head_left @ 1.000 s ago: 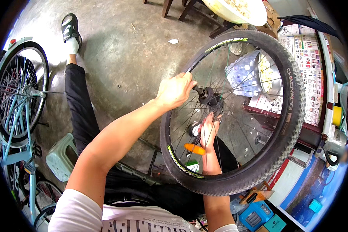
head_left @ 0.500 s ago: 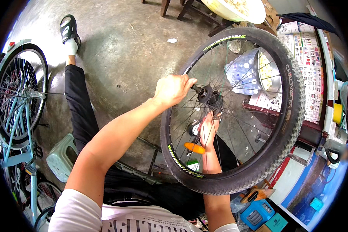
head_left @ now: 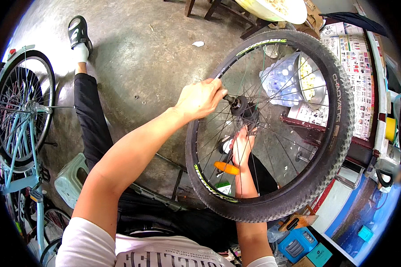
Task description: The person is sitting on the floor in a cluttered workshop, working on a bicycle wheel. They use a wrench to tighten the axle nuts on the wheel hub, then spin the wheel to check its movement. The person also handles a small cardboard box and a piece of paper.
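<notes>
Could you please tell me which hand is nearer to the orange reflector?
Right. In the picture, the right hand is just above the orange reflector; the left hand is farther up, beside the hub.

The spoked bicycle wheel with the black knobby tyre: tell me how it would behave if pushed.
The wheel would probably roll readily, being round. Its knobby tread should resist slipping. Unsupported, it would likely tip, its tyre being narrow beside its wide circle.
</notes>
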A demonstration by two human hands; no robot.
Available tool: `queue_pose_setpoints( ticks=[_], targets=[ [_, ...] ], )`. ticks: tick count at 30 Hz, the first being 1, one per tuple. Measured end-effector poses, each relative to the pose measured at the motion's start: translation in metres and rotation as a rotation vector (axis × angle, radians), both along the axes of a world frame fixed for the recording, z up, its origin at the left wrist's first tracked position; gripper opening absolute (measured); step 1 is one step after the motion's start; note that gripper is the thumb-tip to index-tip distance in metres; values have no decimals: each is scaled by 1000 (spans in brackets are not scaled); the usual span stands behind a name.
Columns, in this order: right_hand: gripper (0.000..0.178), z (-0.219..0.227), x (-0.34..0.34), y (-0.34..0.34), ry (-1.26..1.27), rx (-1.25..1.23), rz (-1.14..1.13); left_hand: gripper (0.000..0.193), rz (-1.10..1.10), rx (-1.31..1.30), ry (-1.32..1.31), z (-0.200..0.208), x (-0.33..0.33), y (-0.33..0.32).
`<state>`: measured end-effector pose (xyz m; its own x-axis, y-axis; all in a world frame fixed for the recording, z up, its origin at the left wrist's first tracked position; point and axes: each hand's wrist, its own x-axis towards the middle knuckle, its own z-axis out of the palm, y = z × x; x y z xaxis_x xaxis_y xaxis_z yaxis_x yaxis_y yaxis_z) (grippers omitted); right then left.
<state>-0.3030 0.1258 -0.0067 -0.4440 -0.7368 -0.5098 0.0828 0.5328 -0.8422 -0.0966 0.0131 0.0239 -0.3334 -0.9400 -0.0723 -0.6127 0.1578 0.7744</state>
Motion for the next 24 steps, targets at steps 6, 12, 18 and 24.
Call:
queue_pose_setpoints(
  ticks=[6, 12, 18, 24],
  targets=[
    [8, -2, -2, 1, 51, 28, 18, 24, 10, -63, 13, -1, -3, 1],
    [7, -10, -5, 3, -3, -20, -14, 27, 62, 52, -16, 5, -3, 5],
    [4, -5, -4, 5, 45, 12, 3, 33, 41, -3, -15, 1, -5, 1],
    [4, -2, 2, 2, 22, -1, -23, 29, 49, 98, -24, 4, -2, 2]
  ],
)
